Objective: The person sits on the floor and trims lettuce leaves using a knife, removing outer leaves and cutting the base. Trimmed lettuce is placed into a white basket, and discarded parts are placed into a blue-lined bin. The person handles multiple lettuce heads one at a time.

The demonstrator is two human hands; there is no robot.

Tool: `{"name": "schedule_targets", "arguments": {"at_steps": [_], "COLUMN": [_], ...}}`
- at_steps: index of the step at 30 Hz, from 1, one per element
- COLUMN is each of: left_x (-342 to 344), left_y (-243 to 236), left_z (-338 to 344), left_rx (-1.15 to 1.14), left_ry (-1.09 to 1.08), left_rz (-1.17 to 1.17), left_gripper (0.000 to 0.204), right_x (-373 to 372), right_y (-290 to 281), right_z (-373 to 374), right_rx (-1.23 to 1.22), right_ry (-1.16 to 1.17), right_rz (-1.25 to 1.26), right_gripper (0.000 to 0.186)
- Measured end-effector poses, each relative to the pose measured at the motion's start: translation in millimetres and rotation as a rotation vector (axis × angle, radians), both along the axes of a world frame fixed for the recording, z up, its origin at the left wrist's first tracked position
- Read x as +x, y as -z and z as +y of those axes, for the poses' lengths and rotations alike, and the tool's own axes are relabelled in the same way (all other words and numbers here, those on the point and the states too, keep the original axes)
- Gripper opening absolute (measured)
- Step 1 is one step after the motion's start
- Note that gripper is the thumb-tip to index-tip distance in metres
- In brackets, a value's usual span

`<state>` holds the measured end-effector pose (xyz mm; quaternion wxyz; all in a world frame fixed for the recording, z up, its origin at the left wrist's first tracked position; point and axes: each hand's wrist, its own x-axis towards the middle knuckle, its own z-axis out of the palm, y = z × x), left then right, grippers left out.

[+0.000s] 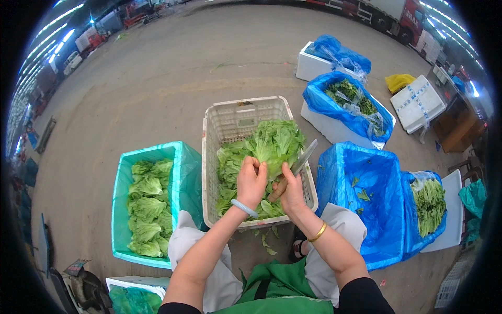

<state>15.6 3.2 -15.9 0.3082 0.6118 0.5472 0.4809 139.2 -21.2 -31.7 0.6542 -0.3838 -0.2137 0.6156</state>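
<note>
Over the white plastic crate [209, 172] between my knees, I hold a head of leafy green lettuce [274, 142]. My left hand [252, 184] pinches its lower leaves from the left. A knife [305, 157] is in my right hand [291, 192], its wide blade pointing up and away to the right. The thumb of that hand also presses on the lettuce's near edge. More loose lettuce [230, 166] lies in the crate beneath. How much of the stem end my fingers cover, I cannot tell.
At left, a box lined in teal plastic [119, 209] holds rows of lettuce. On the right stands a blue-lined box [374, 183] with a few leaf scraps; beside it is a box of packed greens [430, 206]. Foam boxes with blue liners [334, 123] stand farther off.
</note>
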Motion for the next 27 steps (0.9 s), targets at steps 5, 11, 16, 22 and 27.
{"name": "schedule_targets", "arguments": {"at_steps": [5, 11, 16, 22, 27], "left_x": [5, -31, -25, -16, -14], "left_y": [12, 33, 4, 1, 4], "left_z": [-8, 13, 5, 5, 1], "left_rx": [0.037, -0.343, -0.676, -0.428, -0.139], "left_ry": [-0.038, -0.117, 0.113, 0.42, 0.27], "left_rz": [-0.221, -0.723, -0.544, -0.998, -0.557], "left_gripper": [0.018, 0.029, 0.062, 0.055, 0.062], "right_x": [9, 17, 28, 21, 17], "right_y": [6, 3, -3, -16, -37], "right_z": [7, 16, 12, 7, 0], "right_rx": [-0.074, -0.058, -0.021, -0.111, -0.083], "right_ry": [-0.074, -0.054, -0.147, -0.308, -0.086], "right_rz": [0.242, 0.39, 0.456, -0.082, -0.142], "right_gripper": [0.033, 0.035, 0.034, 0.029, 0.044]}}
